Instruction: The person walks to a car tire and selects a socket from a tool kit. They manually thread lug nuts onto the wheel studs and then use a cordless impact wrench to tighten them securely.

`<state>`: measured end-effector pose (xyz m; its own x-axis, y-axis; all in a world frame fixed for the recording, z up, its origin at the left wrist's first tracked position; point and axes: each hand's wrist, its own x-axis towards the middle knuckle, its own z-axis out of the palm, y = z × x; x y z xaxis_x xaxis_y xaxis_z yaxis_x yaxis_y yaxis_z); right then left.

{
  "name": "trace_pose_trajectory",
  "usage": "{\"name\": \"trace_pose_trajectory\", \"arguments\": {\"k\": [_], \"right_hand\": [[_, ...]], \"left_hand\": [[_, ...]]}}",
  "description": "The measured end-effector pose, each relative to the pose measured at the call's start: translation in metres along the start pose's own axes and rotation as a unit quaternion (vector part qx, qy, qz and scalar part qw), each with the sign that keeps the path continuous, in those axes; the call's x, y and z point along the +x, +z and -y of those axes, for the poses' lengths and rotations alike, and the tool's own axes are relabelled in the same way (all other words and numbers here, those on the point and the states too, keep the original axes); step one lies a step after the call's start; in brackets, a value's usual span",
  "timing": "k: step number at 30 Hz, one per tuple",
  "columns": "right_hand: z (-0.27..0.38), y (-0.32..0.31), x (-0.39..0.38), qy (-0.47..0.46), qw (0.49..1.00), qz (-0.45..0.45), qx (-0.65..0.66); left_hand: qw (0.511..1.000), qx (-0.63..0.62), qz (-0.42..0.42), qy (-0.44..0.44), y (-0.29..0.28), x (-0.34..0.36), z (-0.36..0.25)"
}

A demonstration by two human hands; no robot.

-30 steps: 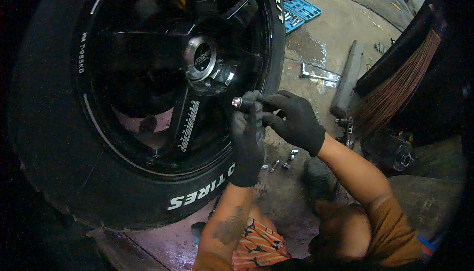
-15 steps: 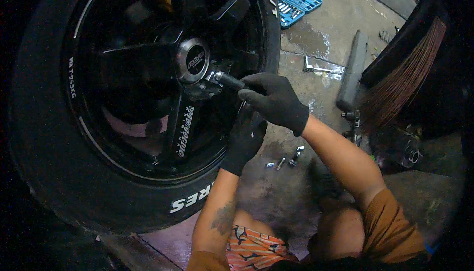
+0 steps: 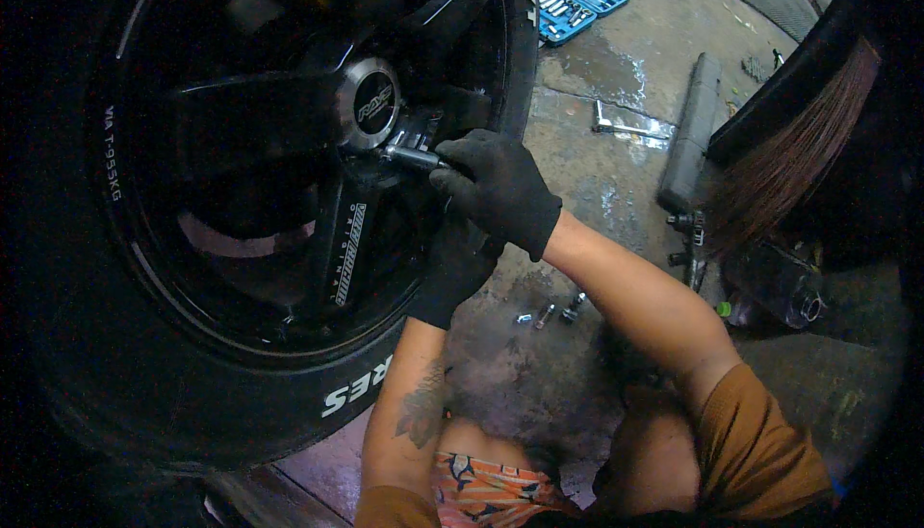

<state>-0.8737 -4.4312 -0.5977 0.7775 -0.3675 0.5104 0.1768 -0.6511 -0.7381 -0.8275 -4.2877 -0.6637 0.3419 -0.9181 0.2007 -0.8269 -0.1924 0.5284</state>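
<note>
Both my hands wear black gloves and work at a large black wheel [image 3: 226, 85] with a thick tyre. My right hand [image 3: 502, 186] is closed round a socket wrench [image 3: 416, 156], whose silver end meets the hub just below the round centre cap [image 3: 372, 104]. The rest of the tool is hidden under the glove. Below it, my left hand [image 3: 457, 263] lies by the wheel's right side, close under the right hand. Its fingers are lost in shadow and behind the right hand, so what it grips does not show.
Several small metal sockets [image 3: 545, 315] lie on the wet concrete below my right forearm. A ratchet [image 3: 630, 128] and a long grey case [image 3: 693, 128] rest farther right, near a broom [image 3: 818, 153] and a clear bottle [image 3: 784, 309]. An open blue socket set [image 3: 582, 0] lies beyond the tyre.
Both hands have shifted a little left and my right hand slightly up in the picture. The wrench has swung to a flatter angle, still at the hub. My view has moved slightly too.
</note>
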Motion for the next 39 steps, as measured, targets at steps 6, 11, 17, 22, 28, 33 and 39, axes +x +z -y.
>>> {"name": "trace_pose_trajectory", "arguments": {"k": [6,11,17,22,28,33,39], "right_hand": [[0.024,0.000,0.004,0.032,0.998,0.025,-0.056],[0.032,0.005,0.003,0.054,0.996,0.017,-0.066],[0.023,0.011,0.008,-0.003,0.999,-0.042,0.002],[0.015,0.013,0.010,0.122,0.983,-0.054,0.124],[0.024,0.008,0.007,0.224,0.953,0.011,0.202],[0.000,0.010,-0.011,-0.076,0.995,-0.066,-0.001],[-0.005,0.006,0.002,0.189,0.966,0.149,0.093]], "left_hand": [[0.985,-0.148,0.031,-0.078,0.011,0.003,0.012],[0.978,-0.192,0.019,-0.079,0.024,0.016,0.027],[0.980,-0.183,0.042,-0.066,0.032,0.023,0.040],[0.985,-0.160,0.046,-0.045,0.038,0.026,0.037],[0.988,-0.141,0.040,-0.047,0.047,0.023,0.057],[0.990,-0.131,0.034,-0.041,0.045,0.028,0.054],[0.992,-0.118,0.034,-0.040,0.049,0.023,0.055]]}}
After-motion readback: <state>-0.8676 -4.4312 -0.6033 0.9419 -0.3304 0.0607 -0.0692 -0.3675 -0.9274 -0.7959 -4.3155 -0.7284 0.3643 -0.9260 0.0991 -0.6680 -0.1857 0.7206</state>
